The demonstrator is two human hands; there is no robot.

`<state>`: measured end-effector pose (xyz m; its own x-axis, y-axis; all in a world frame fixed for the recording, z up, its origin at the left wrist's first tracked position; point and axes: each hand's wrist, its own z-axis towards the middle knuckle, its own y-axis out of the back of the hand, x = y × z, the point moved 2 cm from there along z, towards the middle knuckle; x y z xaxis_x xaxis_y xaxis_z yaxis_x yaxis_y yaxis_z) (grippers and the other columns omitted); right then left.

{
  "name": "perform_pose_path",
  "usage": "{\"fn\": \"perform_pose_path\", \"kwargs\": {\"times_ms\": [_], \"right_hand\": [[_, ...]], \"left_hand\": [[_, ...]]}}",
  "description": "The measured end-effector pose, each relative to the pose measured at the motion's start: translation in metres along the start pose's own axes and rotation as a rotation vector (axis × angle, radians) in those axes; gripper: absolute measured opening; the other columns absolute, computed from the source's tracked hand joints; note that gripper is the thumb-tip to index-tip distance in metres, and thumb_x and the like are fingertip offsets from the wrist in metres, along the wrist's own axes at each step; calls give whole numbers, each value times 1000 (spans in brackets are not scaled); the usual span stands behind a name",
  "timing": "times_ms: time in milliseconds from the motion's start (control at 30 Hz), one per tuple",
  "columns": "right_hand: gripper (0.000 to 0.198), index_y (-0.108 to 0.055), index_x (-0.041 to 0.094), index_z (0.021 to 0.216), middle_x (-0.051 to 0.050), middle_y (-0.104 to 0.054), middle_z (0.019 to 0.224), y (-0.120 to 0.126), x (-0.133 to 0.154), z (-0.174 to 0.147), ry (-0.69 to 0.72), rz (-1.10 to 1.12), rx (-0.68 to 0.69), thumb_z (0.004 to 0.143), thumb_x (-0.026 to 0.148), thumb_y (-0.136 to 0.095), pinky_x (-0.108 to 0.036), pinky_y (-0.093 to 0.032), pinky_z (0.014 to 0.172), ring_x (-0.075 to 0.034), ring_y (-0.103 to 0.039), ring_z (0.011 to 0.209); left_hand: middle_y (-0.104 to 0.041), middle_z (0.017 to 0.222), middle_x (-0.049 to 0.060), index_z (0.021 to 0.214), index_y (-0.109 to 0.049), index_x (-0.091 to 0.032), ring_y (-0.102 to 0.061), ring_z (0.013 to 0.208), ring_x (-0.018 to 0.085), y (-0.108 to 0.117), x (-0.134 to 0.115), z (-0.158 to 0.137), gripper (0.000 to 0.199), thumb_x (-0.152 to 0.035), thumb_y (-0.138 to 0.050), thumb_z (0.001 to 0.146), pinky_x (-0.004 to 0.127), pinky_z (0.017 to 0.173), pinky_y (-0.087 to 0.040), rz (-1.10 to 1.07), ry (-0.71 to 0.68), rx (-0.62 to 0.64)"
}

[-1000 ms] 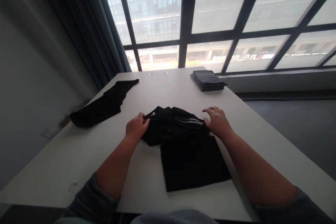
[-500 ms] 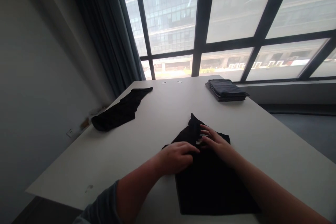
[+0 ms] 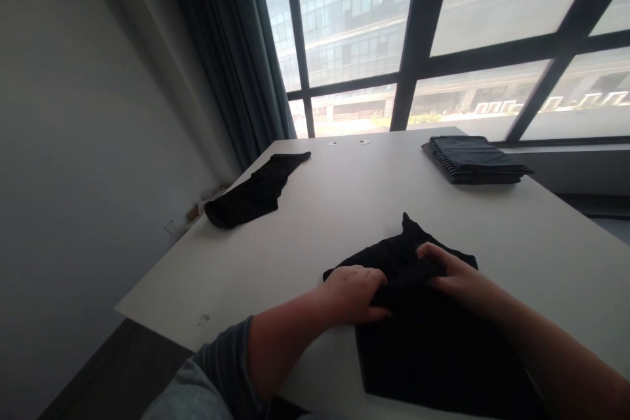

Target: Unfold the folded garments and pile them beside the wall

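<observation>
Black garment (image 3: pixel 423 354) on the counter (image 3: pixel 236 282), by the near edge: lower part a flat dark panel, upper part rumpled, one point of cloth standing up at its far side. Change: a second ago hands wide apart at the ends of the upper part, pale stripes showing; now drawn in close together, stripes no longer visible. Left hand (image 3: pixel 352 292) has thumb and fingers closed on cloth near the panel's left side; right hand (image 3: pixel 453 275) pinches the same raised ridge. Judgement: upper part being gathered inward over the panel, not yet smooth. Second black garment (image 3: pixel 251 197) along the left edge; folded stack (image 3: pixel 472 157) near the far right corner.
</observation>
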<state>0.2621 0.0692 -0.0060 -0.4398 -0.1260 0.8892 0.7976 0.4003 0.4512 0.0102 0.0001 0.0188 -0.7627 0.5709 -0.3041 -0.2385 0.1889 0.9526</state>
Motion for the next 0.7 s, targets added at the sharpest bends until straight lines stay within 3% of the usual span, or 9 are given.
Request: {"fn": "perform_pose_path", "kwargs": {"times_ms": [133,200,367,433,533,700], "right_hand": [[49,-64,20,110,-5,-69,107,9,-3,-2,101,-219,77,68,43,-76,-27,-55,83,-22,-67,95],[41,-65,20,104,-5,-70,101,10,-4,-1,127,-291,64,68,39,-72,-28,-54,78,-22,-67,88],[23,-53,21,78,-7,-64,73,11,3,-2,67,-406,-194,72,39,-66,-27,-41,59,-18,-57,63],[26,-47,21,73,-5,-61,67,11,9,-6,43,-424,-299,75,43,-62,-27,-37,57,-17,-54,59],[27,-49,22,77,-2,-58,65,9,16,-11,10,-438,-395,75,47,-59,-26,-35,56,-16,-52,57],[23,-51,22,81,-2,-55,65,1,27,-20,26,-433,-541,77,44,-54,-26,-33,59,-16,-49,58]], "left_hand": [[-69,112,6,100,-67,-20,-68,102,25,1,-7,-2,20,-39,-70,92,36,88,-56,88,-92,8],[-69,110,5,94,-67,-21,-69,95,21,1,-7,-3,11,-31,-67,92,33,82,-56,77,-113,-58],[-70,110,7,98,-65,-21,-68,90,19,9,5,-5,8,-23,-58,94,31,78,-55,-8,14,-444],[-71,96,7,90,-64,-21,-67,83,20,14,11,-7,13,-28,-56,98,31,75,-54,20,115,-509],[-68,74,5,82,-62,-22,-65,68,20,22,17,-9,26,-38,-54,101,30,66,-49,103,307,-455],[-72,75,7,92,-63,-22,-71,72,25,32,18,-8,19,-36,-53,100,30,66,-47,198,508,-343]]}}
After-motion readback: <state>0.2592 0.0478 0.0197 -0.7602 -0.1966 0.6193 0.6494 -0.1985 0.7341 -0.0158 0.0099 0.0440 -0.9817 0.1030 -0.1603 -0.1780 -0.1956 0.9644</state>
